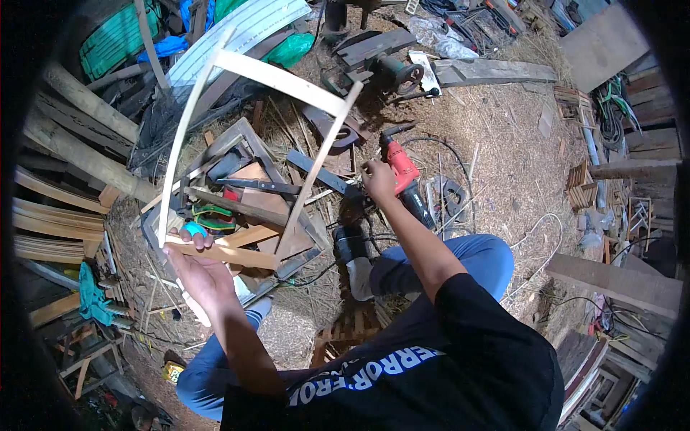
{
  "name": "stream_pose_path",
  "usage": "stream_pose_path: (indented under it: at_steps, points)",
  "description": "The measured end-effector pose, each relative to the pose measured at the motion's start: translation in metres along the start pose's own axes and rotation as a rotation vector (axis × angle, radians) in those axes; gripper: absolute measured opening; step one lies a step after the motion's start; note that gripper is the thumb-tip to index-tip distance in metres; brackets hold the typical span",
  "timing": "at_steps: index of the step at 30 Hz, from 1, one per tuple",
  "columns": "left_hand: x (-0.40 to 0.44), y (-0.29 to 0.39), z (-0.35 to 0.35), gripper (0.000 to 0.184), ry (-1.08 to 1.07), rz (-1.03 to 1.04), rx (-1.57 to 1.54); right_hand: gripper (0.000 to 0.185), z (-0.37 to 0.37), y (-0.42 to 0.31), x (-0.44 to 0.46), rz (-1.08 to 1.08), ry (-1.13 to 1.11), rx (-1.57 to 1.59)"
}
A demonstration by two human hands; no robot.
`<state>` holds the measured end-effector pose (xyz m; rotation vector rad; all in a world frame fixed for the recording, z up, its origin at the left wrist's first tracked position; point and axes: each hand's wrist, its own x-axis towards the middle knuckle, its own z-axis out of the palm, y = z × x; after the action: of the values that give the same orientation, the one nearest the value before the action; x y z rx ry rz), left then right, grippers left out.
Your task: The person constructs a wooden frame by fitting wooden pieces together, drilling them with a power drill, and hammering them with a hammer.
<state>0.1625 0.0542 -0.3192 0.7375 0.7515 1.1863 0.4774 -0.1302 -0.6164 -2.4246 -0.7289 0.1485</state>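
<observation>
My left hand [203, 271] is closed around the lower rail of a pale wooden frame [282, 80], which has two long side pieces and a wide crosspiece at its far end. A turquoise wrap shows on one of its fingers. My right hand [379, 179] is closed on the side of a red and black power drill [402, 167], whose dark tip points away from me. Below the frame lies a wooden tool box [237, 136] with a saw or long knife [262, 186], green-handled pliers [210, 218] and wood pieces. A grey metal bar [316, 171] lies between box and drill.
A bench vise [392, 72] stands on the ground ahead, beside a long plank [496, 72]. Curved wood strips [57, 230] are stacked at left. A black cord [463, 161] loops by the drill. Wood shavings cover the floor. A beam [614, 284] juts in at right.
</observation>
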Motion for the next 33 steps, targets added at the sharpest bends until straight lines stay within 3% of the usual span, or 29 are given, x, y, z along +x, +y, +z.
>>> stream_pose_path:
  at_steps: [3,8,11,18,26,27,30,31,33]
  points:
    - [0.007,-0.006,0.008,0.039,0.043,-0.008,-0.01,0.013,0.029,-0.011,0.011,-0.043,-0.084,-0.137]
    - [0.02,-0.015,0.007,0.04,0.025,-0.026,-0.04,0.014,0.074,-0.007,0.029,0.028,0.063,-0.301]
    - [0.022,-0.014,0.008,0.038,-0.051,-0.058,-0.05,0.015,0.073,-0.013,0.028,0.11,0.052,-0.33]
    - [0.035,-0.009,0.009,0.039,-0.077,-0.093,-0.082,0.019,0.089,-0.014,0.037,0.048,0.12,-0.419]
    - [0.046,-0.004,-0.002,0.04,-0.117,-0.07,-0.12,0.018,0.117,-0.009,0.044,0.102,0.185,-0.397]
    - [0.047,-0.003,-0.004,0.039,-0.134,-0.077,-0.126,0.017,0.116,-0.011,0.047,0.008,0.314,-0.475]
    - [0.046,-0.002,-0.003,0.035,-0.129,-0.053,-0.111,0.016,0.113,-0.018,0.052,0.132,0.342,-0.331]
    - [0.046,-0.002,-0.003,0.035,-0.126,-0.051,-0.104,0.016,0.11,-0.02,0.054,0.082,0.363,-0.353]
    - [0.044,-0.001,-0.003,0.034,-0.12,-0.043,-0.092,0.016,0.11,-0.02,0.057,0.131,0.276,-0.315]
